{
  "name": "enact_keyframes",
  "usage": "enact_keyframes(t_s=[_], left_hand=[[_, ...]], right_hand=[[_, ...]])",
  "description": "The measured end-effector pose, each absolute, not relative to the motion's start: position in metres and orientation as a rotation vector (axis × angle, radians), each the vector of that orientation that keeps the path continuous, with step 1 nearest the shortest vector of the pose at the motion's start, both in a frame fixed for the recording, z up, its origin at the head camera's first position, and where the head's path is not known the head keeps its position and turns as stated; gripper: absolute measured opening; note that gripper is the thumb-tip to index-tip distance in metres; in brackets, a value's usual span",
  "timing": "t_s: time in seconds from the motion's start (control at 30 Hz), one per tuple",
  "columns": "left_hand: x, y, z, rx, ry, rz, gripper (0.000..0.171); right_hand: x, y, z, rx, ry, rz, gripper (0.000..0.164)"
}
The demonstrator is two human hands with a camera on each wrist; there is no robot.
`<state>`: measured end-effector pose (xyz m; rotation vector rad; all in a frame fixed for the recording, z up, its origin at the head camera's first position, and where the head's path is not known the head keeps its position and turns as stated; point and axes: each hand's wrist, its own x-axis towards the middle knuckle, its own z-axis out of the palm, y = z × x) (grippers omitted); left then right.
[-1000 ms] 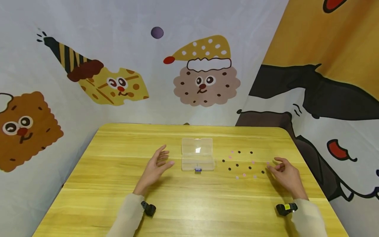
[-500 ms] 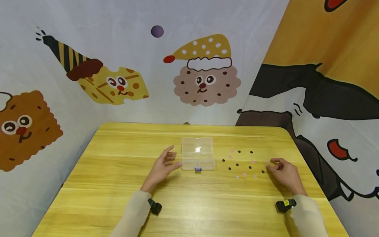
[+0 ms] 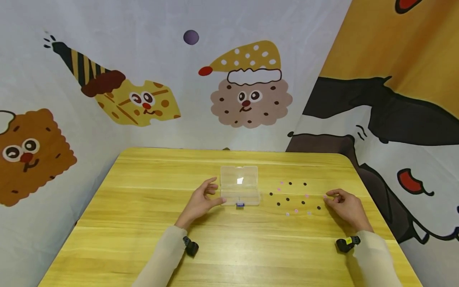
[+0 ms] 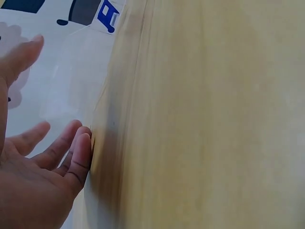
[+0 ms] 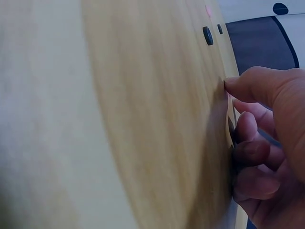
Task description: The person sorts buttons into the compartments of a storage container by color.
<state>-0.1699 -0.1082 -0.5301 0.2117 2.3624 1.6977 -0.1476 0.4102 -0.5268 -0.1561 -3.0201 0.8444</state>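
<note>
A clear plastic box (image 3: 239,175) stands on the table with its lid raised and a blue latch (image 3: 240,205) at its front. My left hand (image 3: 200,201) is at the box's left side, fingers spread, thumb tip right at the front left corner. In the left wrist view the box (image 4: 71,90) lies faintly between thumb and fingers. To the right, my right hand (image 3: 346,207) reaches down to a small pink disc (image 3: 324,195). Thumb and index fingertips lie on either side of it with a gap between them; the other fingers are curled beneath the palm.
Several small black discs (image 3: 287,199) and pink discs (image 3: 296,210) lie scattered between the box and my right hand. The wooden table (image 3: 251,247) ends at the back against a cartoon-print cloth (image 3: 157,59).
My left hand has moved right, up to the box's left side. The right hand stays at the pink disc, its fingertips shifting only slightly. The box and the discs keep their places.
</note>
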Motion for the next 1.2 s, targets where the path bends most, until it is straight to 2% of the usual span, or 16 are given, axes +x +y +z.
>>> enact_keyframes(t_s=[0.73, 1.2], left_hand=[[-0.173, -0.098, -0.531, 0.208, 2.427, 1.569, 0.076], [-0.172, -0.094, -0.533, 0.139, 2.432, 1.622, 0.059]], right_hand=[[-0.149, 0.412, -0.528, -0.257, -3.019, 0.914, 0.044], [-0.149, 0.412, -0.532, -0.251, -3.001, 0.894, 0.044]])
